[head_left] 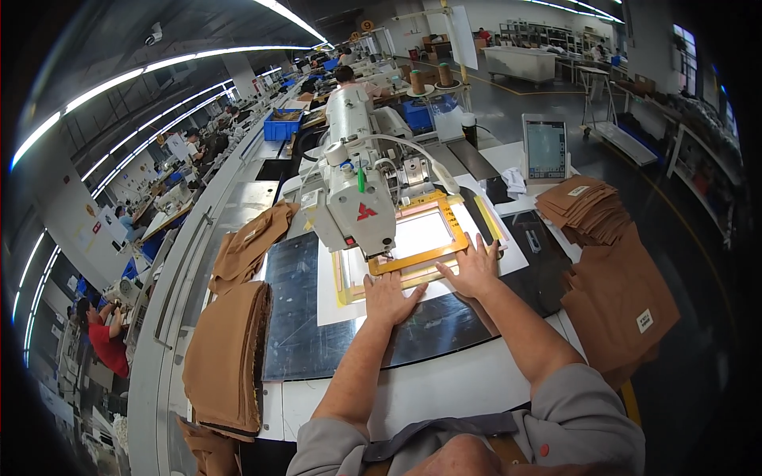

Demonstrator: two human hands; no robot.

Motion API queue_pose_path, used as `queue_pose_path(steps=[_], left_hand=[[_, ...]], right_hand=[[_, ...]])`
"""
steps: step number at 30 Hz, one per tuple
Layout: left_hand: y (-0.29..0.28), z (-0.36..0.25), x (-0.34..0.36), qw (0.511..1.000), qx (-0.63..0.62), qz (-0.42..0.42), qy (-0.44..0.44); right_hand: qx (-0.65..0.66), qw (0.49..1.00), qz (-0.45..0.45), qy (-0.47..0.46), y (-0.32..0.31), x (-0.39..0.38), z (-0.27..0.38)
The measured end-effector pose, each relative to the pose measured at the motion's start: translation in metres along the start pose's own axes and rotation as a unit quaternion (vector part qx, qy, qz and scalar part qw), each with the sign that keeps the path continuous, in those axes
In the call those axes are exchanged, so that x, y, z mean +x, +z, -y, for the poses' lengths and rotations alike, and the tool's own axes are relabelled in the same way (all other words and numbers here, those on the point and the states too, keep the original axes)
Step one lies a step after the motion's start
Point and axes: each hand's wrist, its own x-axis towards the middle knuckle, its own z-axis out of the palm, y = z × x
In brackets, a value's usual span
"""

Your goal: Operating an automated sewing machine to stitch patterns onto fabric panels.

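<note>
While both hands (432, 284) press it, yellow frame (418, 242) runs left-right

Both hands lie flat at centre frame: the left hand (389, 297) and right hand (475, 270) against the orange frame (421, 258), whose upper side is blocked by the sewing machine head (357, 202). Brown fabric stacks (226, 357) hem the lower left, more folded pieces (615, 293) the right. The dark glossy mat (305, 317) left of the hands looks open, though glare may hide small items

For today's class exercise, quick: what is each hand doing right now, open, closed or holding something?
Left hand: open, flat on the white sheet, holding nothing.
Right hand: open, fingers spread by the yellow frame, holding nothing.
</note>
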Motion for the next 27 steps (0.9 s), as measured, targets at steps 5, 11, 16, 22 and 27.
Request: queue_pose_path(steps=[5, 11, 16, 22, 27], left_hand=[[0.003, 0.002, 0.001, 1.0, -0.011, 0.007, 0.007], [0.01, 0.005, 0.002, 0.999, -0.004, -0.042, 0.033], [0.012, 0.005, 0.005, 0.999, -0.016, -0.033, 0.029], [0.006, 0.004, 0.003, 1.0, 0.002, -0.016, 0.01], [-0.005, -0.002, 0.0, 0.999, 0.022, 0.008, -0.023]], right_hand=[[-0.022, 0.998, 0.055, -0.017, -0.006, 0.002, 0.0], [0.0, 0.997, 0.031, -0.067, -0.008, -0.001, 0.0], [-0.01, 0.997, 0.058, -0.051, -0.009, 0.003, 0.001], [-0.002, 0.999, 0.041, -0.031, -0.01, 0.002, 0.003], [0.015, 0.999, 0.006, -0.03, 0.002, 0.005, -0.003]])
